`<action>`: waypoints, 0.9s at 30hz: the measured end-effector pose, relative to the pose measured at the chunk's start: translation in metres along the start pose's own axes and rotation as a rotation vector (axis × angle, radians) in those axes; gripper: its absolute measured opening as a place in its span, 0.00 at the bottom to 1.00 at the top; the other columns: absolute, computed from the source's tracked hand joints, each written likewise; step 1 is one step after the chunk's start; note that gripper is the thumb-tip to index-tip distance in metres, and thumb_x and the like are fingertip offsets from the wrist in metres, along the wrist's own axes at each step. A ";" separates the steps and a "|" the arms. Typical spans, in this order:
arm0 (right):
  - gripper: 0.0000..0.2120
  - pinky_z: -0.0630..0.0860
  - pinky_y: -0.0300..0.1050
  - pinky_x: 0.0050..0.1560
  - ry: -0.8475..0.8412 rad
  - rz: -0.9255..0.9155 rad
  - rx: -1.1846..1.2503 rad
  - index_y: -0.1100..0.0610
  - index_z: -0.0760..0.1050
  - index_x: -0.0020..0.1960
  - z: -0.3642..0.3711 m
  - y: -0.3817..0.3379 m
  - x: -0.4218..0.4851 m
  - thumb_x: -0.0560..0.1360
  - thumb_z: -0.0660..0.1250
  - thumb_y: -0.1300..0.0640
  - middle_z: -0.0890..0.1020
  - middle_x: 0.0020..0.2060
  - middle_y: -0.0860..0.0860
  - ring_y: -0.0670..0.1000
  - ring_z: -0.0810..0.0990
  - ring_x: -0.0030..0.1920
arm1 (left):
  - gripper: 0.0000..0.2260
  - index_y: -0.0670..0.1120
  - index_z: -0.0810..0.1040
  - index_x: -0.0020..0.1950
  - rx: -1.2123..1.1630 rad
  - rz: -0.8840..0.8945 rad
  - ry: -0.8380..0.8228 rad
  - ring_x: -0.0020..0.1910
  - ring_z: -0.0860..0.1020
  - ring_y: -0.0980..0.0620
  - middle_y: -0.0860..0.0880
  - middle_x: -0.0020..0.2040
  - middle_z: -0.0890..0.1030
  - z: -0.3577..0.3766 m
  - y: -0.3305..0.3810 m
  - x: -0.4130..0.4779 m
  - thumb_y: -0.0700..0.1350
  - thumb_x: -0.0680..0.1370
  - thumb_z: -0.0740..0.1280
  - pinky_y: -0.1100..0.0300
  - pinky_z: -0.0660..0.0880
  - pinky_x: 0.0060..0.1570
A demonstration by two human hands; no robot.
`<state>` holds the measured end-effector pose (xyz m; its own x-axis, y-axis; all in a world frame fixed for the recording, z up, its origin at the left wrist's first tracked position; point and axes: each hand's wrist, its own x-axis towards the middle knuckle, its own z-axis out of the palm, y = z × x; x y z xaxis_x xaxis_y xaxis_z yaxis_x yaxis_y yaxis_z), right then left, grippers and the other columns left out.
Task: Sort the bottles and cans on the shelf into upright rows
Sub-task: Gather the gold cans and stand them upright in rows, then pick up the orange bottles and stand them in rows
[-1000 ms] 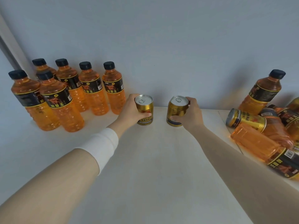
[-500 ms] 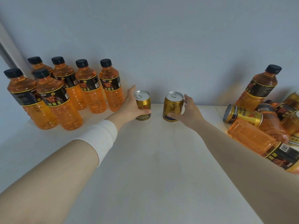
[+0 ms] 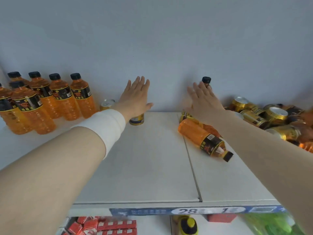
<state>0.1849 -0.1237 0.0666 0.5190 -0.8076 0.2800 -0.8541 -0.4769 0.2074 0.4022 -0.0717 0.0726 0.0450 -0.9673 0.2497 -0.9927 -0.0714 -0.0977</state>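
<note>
Several orange drink bottles [image 3: 79, 99] with black caps stand upright in rows at the back left of the white shelf [image 3: 152, 167]. Two gold cans stand upright beside them: one [image 3: 106, 104] next to the bottles, the other [image 3: 136, 119] mostly hidden under my left hand [image 3: 135, 97]. That hand is lifted with fingers straight, holding nothing. My right hand [image 3: 203, 100] is blurred, fingers spread, above a heap at the right. An orange bottle [image 3: 203, 138] lies on its side there, cap toward me. Behind my right hand one bottle [image 3: 206, 80] shows only its cap.
Several gold cans [image 3: 274, 114] and bottles lie tumbled at the far right. A seam [image 3: 191, 163] divides the shelf boards. A price strip [image 3: 186, 211] runs along the front edge. Red packs [image 3: 101, 226] and a yellow-capped bottle [image 3: 188, 224] sit on the shelf below.
Both hands let go of the two gold cans and lifted with fingers straight. My right hand moved right toward the heap. The view tilted down, showing the shelf's front edge.
</note>
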 end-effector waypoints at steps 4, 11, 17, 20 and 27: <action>0.33 0.42 0.56 0.75 -0.048 0.020 -0.077 0.57 0.42 0.76 -0.008 0.071 -0.061 0.79 0.52 0.44 0.45 0.76 0.57 0.60 0.41 0.76 | 0.33 0.42 0.43 0.77 0.027 0.009 -0.032 0.77 0.42 0.46 0.42 0.78 0.44 -0.012 0.094 -0.014 0.55 0.80 0.56 0.48 0.41 0.75; 0.32 0.44 0.55 0.75 -0.097 0.110 0.046 0.59 0.44 0.76 -0.005 0.179 -0.161 0.79 0.54 0.47 0.49 0.76 0.57 0.60 0.43 0.76 | 0.33 0.44 0.50 0.77 0.004 0.174 -0.048 0.77 0.49 0.45 0.43 0.78 0.50 -0.019 0.235 -0.044 0.55 0.78 0.60 0.47 0.46 0.74; 0.32 0.45 0.55 0.75 -0.102 0.208 0.129 0.58 0.47 0.76 0.014 0.235 -0.210 0.79 0.51 0.43 0.50 0.76 0.55 0.59 0.44 0.76 | 0.32 0.46 0.53 0.77 -0.042 0.281 -0.042 0.76 0.53 0.46 0.45 0.77 0.56 -0.027 0.296 -0.044 0.54 0.78 0.61 0.49 0.52 0.74; 0.33 0.43 0.55 0.75 -0.151 0.261 0.139 0.56 0.44 0.76 0.028 0.254 -0.230 0.79 0.52 0.42 0.47 0.77 0.55 0.58 0.42 0.76 | 0.32 0.44 0.50 0.77 -0.014 0.345 -0.088 0.78 0.48 0.47 0.44 0.79 0.49 -0.023 0.325 -0.043 0.53 0.79 0.60 0.48 0.47 0.75; 0.37 0.46 0.52 0.75 -0.232 0.418 0.157 0.57 0.45 0.76 0.057 0.296 -0.277 0.77 0.59 0.43 0.49 0.77 0.54 0.57 0.43 0.77 | 0.32 0.44 0.49 0.77 -0.086 0.451 -0.183 0.78 0.46 0.47 0.44 0.79 0.48 0.013 0.377 -0.036 0.53 0.79 0.60 0.48 0.44 0.74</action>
<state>-0.2136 -0.0607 -0.0026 0.1253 -0.9881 0.0893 -0.9914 -0.1281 -0.0263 0.0281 -0.0674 0.0140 -0.3798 -0.9247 0.0263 -0.9232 0.3770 -0.0753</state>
